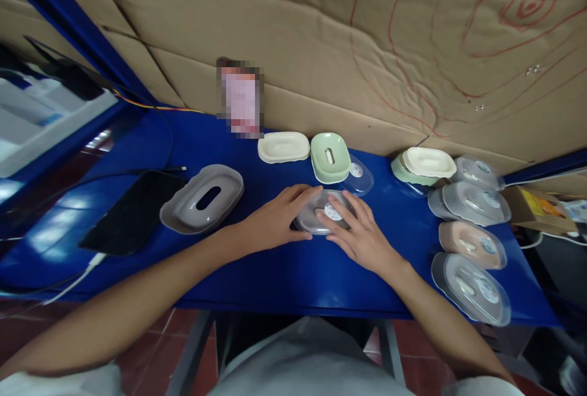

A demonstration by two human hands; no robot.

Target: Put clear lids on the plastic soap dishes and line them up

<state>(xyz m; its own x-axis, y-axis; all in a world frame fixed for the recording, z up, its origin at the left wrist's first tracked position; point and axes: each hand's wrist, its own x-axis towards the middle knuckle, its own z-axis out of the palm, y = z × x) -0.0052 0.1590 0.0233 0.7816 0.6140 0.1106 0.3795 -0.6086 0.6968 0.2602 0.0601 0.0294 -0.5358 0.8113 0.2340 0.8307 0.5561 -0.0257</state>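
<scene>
A grey soap box with a clear lid (316,223) and a round white sticker lies on the blue table in front of me. My left hand (284,216) grips its left end, thumb at the near edge and fingers over the far edge. Across the lid and its right side lie the fingers of my right hand (360,228), slightly spread and holding the box. Just behind it are a green soap dish (331,167) with a slot and a loose clear lid (360,177). A cream tray (283,147) stands farther back. To the left sits an empty grey soap dish base (220,191) with an oval hole.
A black phone (132,212) with a white cable lies at left. Along the right stand lidded soap boxes, among them a peach one (472,244) and a grey one (470,289). Cream and green dishes (428,162) are stacked behind. A cardboard wall (298,29) closes the back.
</scene>
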